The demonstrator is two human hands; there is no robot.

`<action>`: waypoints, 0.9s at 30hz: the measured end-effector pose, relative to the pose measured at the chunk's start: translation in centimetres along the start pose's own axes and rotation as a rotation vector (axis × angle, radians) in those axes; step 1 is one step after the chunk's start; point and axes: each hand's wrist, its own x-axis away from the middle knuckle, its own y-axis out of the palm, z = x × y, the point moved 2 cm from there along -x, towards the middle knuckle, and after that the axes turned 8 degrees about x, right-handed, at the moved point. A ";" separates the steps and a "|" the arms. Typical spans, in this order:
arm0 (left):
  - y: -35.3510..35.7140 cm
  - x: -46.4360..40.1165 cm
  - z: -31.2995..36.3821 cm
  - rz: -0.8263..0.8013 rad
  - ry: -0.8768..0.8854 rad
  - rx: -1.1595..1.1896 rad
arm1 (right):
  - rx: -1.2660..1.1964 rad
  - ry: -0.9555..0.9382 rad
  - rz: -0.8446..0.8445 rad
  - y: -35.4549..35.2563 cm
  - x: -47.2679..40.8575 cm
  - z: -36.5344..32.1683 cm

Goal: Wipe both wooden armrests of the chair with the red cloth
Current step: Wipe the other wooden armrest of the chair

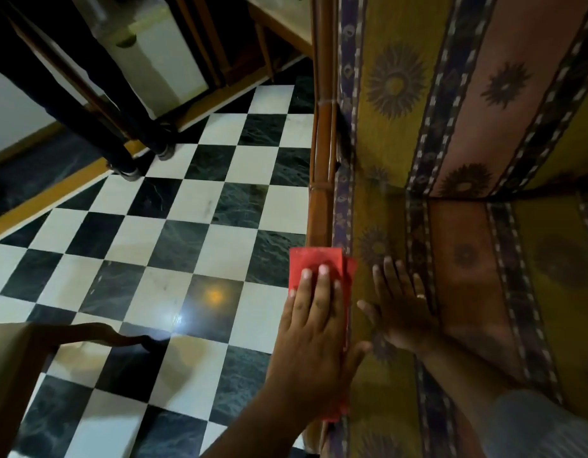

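left hand (314,328) flat on red cloth (314,261) atop armrest (322,180); right hand (401,312) beside.

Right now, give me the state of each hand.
Left hand: flat and open, pressing the red cloth onto the wooden armrest.
Right hand: open, fingers spread, resting on the seat cushion, holding nothing.

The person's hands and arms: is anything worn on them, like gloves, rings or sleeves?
No gloves: both hands are bare. The right hand has a thin pale ring on one of its fingers, and a grey short sleeve covers that upper arm. The left hand shows no ring, and its forearm is bare to the frame's edge.
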 end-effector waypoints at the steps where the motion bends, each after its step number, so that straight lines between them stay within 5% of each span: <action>1: -0.2 0.3 0.0 0.008 -0.011 0.058 | -0.112 0.045 -0.060 -0.6 0.9 -0.6; 3: -0.9 0.8 -0.4 0.047 -0.138 0.281 | -0.530 0.152 -0.125 -2.6 3.0 -2.4; 5: -1.7 1.3 -1.5 0.142 -0.451 0.523 | -1.025 0.219 -0.055 -5.2 5.3 -4.9; 7: -2.6 1.1 -2.5 0.194 -0.679 0.676 | -1.254 0.238 -0.064 -7.5 7.1 -7.1; 16: -6.0 0.3 0.4 0.278 -0.635 0.762 | -1.162 0.334 0.242 -12.8 10.2 -9.7; 27: -5.3 0.4 13.7 0.173 -0.307 0.877 | -1.164 0.505 0.575 -17.1 21.4 0.2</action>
